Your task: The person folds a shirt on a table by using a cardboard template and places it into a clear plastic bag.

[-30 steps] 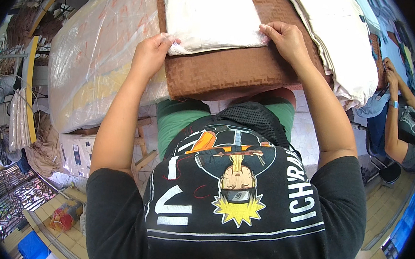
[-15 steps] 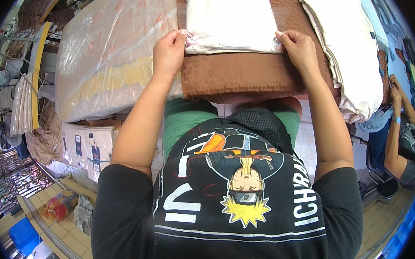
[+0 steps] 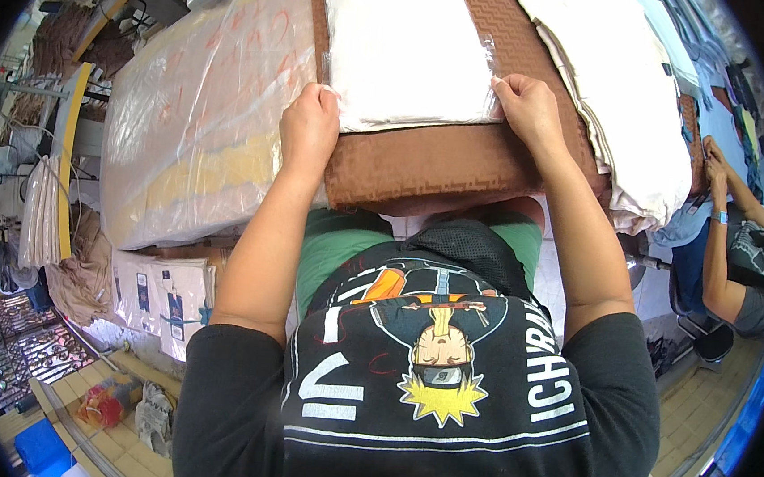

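Observation:
A folded white garment in a clear plastic bag [image 3: 405,56] lies flat on a brown patterned padded surface [image 3: 441,167]. My left hand [image 3: 310,130] is closed at its near left corner, pinching the plastic between thumb and fingers. At the near right corner, my right hand [image 3: 529,111] pinches the bag's clear edge between thumb and forefinger. The plastic stands out loosely past the garment along the right side.
To the left is a large plastic-wrapped bundle [image 3: 202,126]. Cream folded cloth [image 3: 626,96] is stacked on the right. Packed shirts [image 3: 166,298] lie below the bundle. Another person's hands [image 3: 715,166] are at the far right, near blue garments [image 3: 712,98].
The view has shifted, so the bagged garment sits lower in the picture and its far edge now shows. Both hands keep their pinch at the near corners.

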Available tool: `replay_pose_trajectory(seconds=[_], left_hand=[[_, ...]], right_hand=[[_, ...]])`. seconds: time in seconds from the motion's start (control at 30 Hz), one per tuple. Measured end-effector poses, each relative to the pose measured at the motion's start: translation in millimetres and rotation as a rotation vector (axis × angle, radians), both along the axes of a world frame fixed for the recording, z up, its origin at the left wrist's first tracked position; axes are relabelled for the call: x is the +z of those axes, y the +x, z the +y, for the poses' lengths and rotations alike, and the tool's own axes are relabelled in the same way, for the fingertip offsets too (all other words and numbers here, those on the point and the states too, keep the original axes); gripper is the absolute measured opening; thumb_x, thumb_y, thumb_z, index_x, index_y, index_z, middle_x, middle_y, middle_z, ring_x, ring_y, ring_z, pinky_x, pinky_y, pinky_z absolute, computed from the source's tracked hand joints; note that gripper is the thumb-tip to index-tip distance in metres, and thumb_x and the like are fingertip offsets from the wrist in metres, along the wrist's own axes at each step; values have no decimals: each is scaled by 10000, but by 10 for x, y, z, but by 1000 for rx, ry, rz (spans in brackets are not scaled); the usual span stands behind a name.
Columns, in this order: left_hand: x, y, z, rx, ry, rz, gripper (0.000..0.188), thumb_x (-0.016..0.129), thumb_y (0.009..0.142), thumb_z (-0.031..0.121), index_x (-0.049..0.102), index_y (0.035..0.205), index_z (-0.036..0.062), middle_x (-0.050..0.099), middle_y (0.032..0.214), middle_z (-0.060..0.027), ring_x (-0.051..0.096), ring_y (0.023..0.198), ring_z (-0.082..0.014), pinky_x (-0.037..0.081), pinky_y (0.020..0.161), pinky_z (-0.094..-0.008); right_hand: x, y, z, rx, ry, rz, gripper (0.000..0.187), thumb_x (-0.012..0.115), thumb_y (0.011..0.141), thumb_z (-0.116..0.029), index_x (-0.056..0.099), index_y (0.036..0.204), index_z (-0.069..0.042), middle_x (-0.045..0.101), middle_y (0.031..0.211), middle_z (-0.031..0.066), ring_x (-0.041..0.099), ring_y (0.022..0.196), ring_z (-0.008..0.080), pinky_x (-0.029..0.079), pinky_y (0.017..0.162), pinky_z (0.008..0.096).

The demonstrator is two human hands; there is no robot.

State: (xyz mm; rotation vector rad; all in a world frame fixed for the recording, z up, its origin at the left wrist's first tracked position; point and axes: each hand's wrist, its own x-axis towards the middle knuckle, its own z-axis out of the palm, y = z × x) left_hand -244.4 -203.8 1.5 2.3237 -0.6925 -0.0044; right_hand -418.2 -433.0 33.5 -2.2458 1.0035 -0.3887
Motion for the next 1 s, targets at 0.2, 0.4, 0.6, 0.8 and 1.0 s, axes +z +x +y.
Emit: replay_pose_trajectory(seconds=[0.2, 0.4, 0.6, 0.8, 1.0], left_hand=[[132, -6, -27, 46, -45, 193, 313, 476, 881, 300, 629, 863, 28, 660, 769, -170, 643, 735, -319, 481, 699, -406], [99, 50, -158, -29, -284, 217, 241, 560, 897, 242, 597, 888, 4, 667, 756, -106, 620, 621, -143, 472, 580, -270], [51, 8, -236, -71, -433, 341, 143, 537, 911, 135, 544, 926, -7, 666, 770, -100, 620, 597, -123, 479, 556, -245], [109, 20, -241, -91, -334, 284, 174, 515, 917, 146, 531, 938, -27, 667, 760, -110, 624, 590, -138, 481, 557, -258], [134, 25, -262, -77, -329, 314, 186, 460, 943, 150, 485, 985, -29, 664, 764, -121, 628, 585, -158, 481, 555, -271]], right_hand=[[-16, 34, 7, -10, -44, 19, 289, 564, 826, -297, 691, 851, -39, 659, 732, 171, 649, 759, 320, 489, 748, 392], [22, 22, 2, -6, -9, 22, 280, 554, 812, -289, 698, 833, -49, 659, 718, 165, 649, 747, 314, 490, 750, 378], [-5, 31, -36, -16, 4, 15, 312, 556, 796, -329, 674, 810, -41, 667, 740, 148, 648, 766, 305, 489, 754, 384], [-74, 228, -117, -50, -49, -76, 340, 565, 815, -361, 655, 874, -38, 671, 740, 129, 654, 760, 280, 489, 745, 377], [-273, 352, -34, -82, 20, -375, 268, 501, 897, -293, 600, 897, -43, 673, 716, 82, 653, 714, 257, 487, 712, 370]])
